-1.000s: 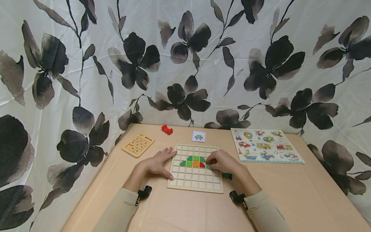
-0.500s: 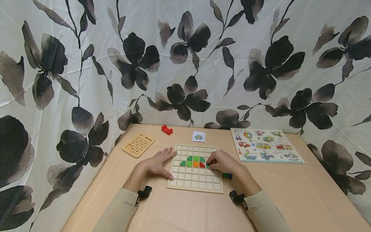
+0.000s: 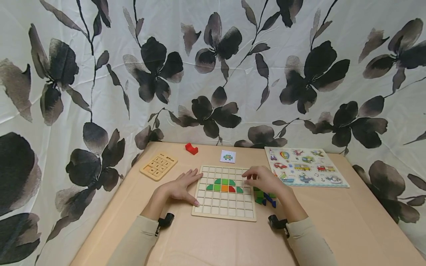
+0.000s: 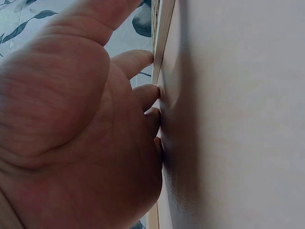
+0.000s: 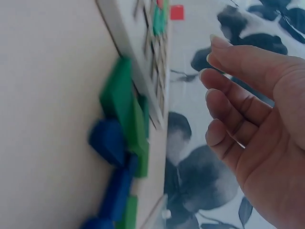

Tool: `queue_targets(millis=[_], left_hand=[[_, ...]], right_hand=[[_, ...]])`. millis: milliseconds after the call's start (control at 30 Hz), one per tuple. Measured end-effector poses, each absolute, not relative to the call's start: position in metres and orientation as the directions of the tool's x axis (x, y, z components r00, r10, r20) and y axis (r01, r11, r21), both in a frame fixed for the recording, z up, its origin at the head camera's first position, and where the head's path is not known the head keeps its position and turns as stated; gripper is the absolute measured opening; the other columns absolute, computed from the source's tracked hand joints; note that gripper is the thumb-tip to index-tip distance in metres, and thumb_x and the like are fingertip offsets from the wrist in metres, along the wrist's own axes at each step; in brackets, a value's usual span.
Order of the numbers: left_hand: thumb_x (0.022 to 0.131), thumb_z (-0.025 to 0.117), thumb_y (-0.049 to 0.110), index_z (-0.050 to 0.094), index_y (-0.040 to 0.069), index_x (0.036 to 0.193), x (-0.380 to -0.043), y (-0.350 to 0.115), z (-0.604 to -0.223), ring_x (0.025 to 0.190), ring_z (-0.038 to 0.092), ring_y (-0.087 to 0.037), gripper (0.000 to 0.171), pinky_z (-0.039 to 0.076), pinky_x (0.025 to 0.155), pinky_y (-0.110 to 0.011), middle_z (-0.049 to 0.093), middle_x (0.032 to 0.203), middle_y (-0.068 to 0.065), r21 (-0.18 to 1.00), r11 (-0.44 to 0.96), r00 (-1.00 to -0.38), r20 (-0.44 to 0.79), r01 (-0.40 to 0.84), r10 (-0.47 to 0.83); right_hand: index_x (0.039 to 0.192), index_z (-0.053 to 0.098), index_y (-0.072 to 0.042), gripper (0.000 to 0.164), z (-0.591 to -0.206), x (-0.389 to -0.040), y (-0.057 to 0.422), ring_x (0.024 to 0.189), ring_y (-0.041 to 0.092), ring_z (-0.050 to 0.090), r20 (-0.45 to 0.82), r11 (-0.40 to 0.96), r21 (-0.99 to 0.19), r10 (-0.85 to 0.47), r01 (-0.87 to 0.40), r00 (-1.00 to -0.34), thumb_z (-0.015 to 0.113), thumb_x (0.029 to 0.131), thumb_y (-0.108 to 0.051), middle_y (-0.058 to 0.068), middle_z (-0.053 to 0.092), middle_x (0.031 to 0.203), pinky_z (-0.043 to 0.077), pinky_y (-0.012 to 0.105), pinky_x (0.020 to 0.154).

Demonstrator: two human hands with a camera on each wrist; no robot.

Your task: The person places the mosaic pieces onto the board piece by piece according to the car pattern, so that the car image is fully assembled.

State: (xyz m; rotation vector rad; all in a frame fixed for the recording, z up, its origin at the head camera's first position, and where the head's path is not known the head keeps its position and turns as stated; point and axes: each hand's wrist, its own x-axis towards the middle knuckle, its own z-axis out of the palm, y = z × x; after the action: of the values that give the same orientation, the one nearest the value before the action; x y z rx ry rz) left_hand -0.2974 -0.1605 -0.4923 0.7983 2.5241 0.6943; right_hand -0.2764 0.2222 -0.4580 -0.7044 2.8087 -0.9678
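A wooden grid board (image 3: 223,211) lies in the middle of the table. On it, green, orange and red pieces form a dome shape, with a green quarter-round piece (image 3: 239,190) at its right end. My left hand (image 3: 179,187) has its fingers spread, with fingertips and thumb at the board's left edge. Over the board's right edge hovers my right hand (image 3: 265,182), fingers loosely bent and nothing between them, as the right wrist view also shows. Below that hand, loose green blocks (image 5: 116,90) and blue blocks (image 5: 108,141) lie beside the board.
A small pattern card (image 3: 227,156) lies behind the board, and a red notched block (image 3: 191,149) sits near the back edge. To the left is a wooden number puzzle (image 3: 159,166). A picture puzzle board (image 3: 307,167) occupies the back right. A floral curtain (image 3: 213,74) hangs behind the table.
My right hand has let go of the green quarter-round piece, which stays on the grid, and has moved right, uncovering the loose blocks. The left hand has not moved.
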Motion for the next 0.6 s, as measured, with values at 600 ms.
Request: queue_targets(millis=[600], left_hand=[[0.072, 0.088, 0.060, 0.024, 0.019, 0.167, -0.297, -0.161, -0.493, 0.164, -0.003, -0.034, 0.122, 0.002, 0.132, -0.057, 0.005, 0.176, -0.012, 0.560, 0.709, -0.750, -0.217, 0.429, 0.625]], right_hand=[[0.119, 0.077, -0.008, 0.024, -0.449, -0.275, 0.255, 0.085, 0.020, 0.054, -0.041, 0.768, -0.600, -0.311, -0.225, -0.950, 0.073, 0.096, -0.010, 0.000, 0.072, 0.100, 0.049, 0.030, 0.066]])
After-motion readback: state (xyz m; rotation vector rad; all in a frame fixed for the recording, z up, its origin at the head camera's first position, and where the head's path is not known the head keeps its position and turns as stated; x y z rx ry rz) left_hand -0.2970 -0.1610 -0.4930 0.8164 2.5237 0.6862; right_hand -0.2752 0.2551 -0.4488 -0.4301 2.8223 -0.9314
